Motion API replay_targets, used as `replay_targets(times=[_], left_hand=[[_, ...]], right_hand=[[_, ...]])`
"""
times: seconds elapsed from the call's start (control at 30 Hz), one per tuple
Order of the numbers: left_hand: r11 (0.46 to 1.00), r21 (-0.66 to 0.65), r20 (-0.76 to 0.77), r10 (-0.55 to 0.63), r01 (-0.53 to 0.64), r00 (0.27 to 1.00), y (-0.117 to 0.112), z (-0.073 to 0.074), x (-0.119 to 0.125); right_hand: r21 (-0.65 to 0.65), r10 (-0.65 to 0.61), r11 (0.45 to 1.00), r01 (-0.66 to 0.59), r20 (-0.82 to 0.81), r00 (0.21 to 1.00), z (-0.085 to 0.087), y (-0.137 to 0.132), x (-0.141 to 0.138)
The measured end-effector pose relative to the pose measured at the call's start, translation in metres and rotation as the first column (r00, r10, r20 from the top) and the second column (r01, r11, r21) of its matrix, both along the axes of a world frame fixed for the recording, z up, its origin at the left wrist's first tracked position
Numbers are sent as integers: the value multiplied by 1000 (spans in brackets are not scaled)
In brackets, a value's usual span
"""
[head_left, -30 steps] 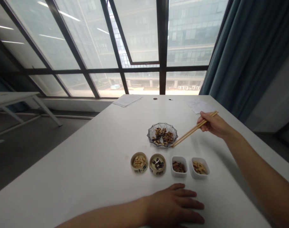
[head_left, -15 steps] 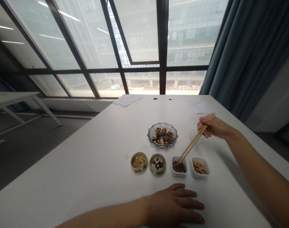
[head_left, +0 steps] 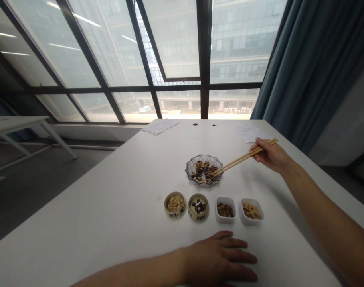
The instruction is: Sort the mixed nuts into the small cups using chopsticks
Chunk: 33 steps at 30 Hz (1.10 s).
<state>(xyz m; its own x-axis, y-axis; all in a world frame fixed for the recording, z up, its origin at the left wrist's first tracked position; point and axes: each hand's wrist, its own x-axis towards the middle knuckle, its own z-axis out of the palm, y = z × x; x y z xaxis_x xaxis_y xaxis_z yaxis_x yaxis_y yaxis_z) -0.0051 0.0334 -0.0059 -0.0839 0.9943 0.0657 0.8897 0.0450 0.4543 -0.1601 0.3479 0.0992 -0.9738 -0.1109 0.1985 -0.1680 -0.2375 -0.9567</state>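
My right hand [head_left: 270,154] grips a pair of wooden chopsticks [head_left: 244,157], and their tips reach into the glass dish [head_left: 190,165] of mixed nuts and seeds at the table's middle. My left hand [head_left: 224,258] lies flat on the white table [head_left: 110,207], fingers stretched out, just in front of a row of small bowls. That row runs left to right: a round bowl of pale nuts [head_left: 175,204], a round bowl of dark seeds [head_left: 198,207], a white square cup of brown pieces [head_left: 225,209], a white square cup of light nuts [head_left: 251,211].
Sheets of paper [head_left: 160,126] and more paper [head_left: 250,133] lie at the table's far edge. Large windows stand behind the table, a teal curtain [head_left: 313,67] hangs at the right, and another table [head_left: 17,123] stands at the left.
The chopsticks swung from the glass dish down to the white cup of brown pieces, then back up into the glass dish. My left hand stayed still.
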Motion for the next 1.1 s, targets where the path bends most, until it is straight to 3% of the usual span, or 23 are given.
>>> replay_targets(times=[0.3,0.63,0.93,1.1], left_hand=[[1000,16,-25,-9,10,1000,1,2,0],[1000,1,51,-7,7,999,1,3,-1],[1000,-4,9,-21,21,1000,0,2,-1],[1000,3,14,-25,25,1000,0,1,-1]], right_hand=[[-122,-178,978,172,-41,983,-2,-1,-10],[97,-282,946,310,-228,932,-7,-17,-6],[137,-192,970,199,-67,979,-39,-60,-7],[108,-184,976,189,-55,981,-53,-70,-11]])
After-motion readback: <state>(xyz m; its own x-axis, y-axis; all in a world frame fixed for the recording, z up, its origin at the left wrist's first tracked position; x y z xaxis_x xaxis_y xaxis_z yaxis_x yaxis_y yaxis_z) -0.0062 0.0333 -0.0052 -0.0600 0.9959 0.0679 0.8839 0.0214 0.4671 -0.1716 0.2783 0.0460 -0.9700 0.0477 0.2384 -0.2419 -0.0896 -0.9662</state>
